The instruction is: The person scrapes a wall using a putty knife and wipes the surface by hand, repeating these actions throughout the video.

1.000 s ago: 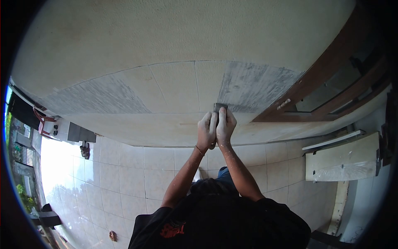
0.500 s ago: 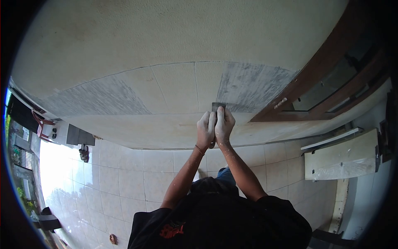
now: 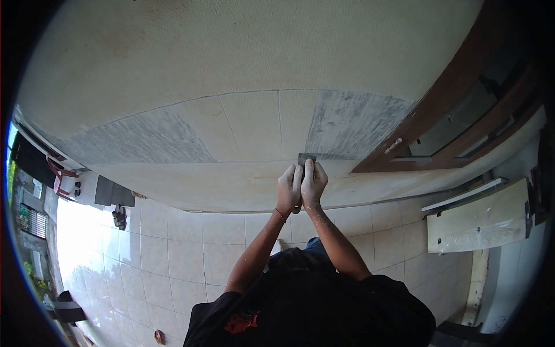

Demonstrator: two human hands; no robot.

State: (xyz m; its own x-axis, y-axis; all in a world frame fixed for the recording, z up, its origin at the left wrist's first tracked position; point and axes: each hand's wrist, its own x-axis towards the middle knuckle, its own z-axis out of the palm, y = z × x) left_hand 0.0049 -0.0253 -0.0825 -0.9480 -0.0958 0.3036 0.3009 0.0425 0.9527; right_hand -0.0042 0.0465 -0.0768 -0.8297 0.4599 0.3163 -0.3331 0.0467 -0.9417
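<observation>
scraper slightly lower than before

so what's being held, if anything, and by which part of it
A flat scraper, held between the left grip and right grip by its mostly hidden handle, up to the blade.

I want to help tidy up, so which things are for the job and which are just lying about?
For the job:
dark, flat-bladed tool, gripped by left hand and right hand
cream textured wall with grey scratched patches

Just lying about, it seems:
brown sandal-like thing
dark footwear
reddish-brown chair
flat cream panel partly under clear plastic
</observation>
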